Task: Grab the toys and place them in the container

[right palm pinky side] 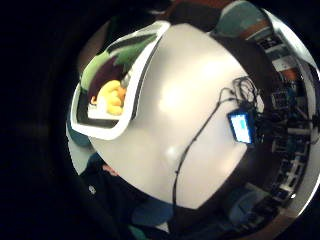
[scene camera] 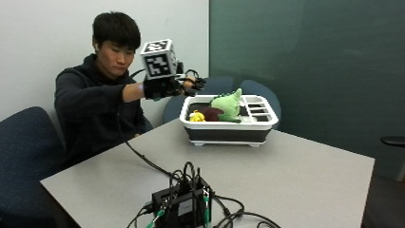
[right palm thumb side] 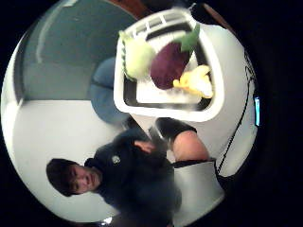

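A: Where's the hand (scene camera: 169, 87)?
B: Raised off the worktop (scene camera: 303, 161), beside the container (scene camera: 227, 132) on the person's side, above its rim. Gloved, forearm roughly level.
A: Holding anything?
B: Nothing visible in it. Fingers are mostly hidden behind the glove hardware in the outside view, and neither palm view shows them. Can't tell whether it's released or clenched.
A: Toys?
B: All three sit in the container, below and just past the hand. Green plush (scene camera: 226, 105) is upright, on the far side from the hand. Purple eggplant toy (scene camera: 210, 113) lies beside it, touching. Yellow toy (scene camera: 197, 116) is nearest the hand, against the eggplant.
A: Any of them cut off?
B: Container wall hides the lower parts in the outside view. Thumb-side palm view shows more: the eggplant between the green plush and the yellow one. Little-finger view only catches a corner of the container; the green plush is cropped there.
A: Rest of the worktop?
B: Black electronics box (scene camera: 183, 204) with cables (scene camera: 149, 164), well away from the hand, near the front edge. A cable runs from it up toward the glove.
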